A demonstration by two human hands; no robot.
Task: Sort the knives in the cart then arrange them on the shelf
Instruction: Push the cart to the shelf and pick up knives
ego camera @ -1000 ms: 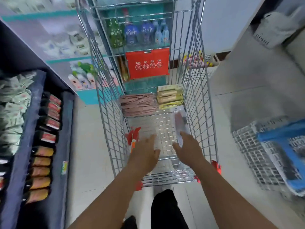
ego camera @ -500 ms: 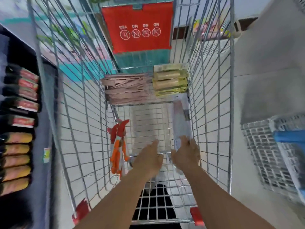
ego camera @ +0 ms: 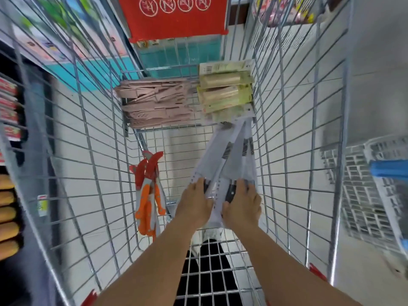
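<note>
Both my arms reach down into the wire cart (ego camera: 88,151). My left hand (ego camera: 194,203) and my right hand (ego camera: 241,206) grip the near, handle end of white-carded kitchen knives (ego camera: 227,160) that fan out along the cart's right side. Orange and red knives (ego camera: 148,191) lie against the left wall. A pile of pink knives (ego camera: 154,102) fills the far left of the cart floor. Green-packaged knives (ego camera: 225,91) are stacked at the far right. The shelf (ego camera: 8,151) with packaged goods runs along the left edge.
A red sign (ego camera: 176,16) hangs on the cart's far end. A white plastic basket with a blue handle (ego camera: 371,191) sits on the floor to the right. Grey floor tiles show through the wire.
The view has dropped closer into the cart. Both hands went deeper and closed on the white-carded knives, which now spread into a fan.
</note>
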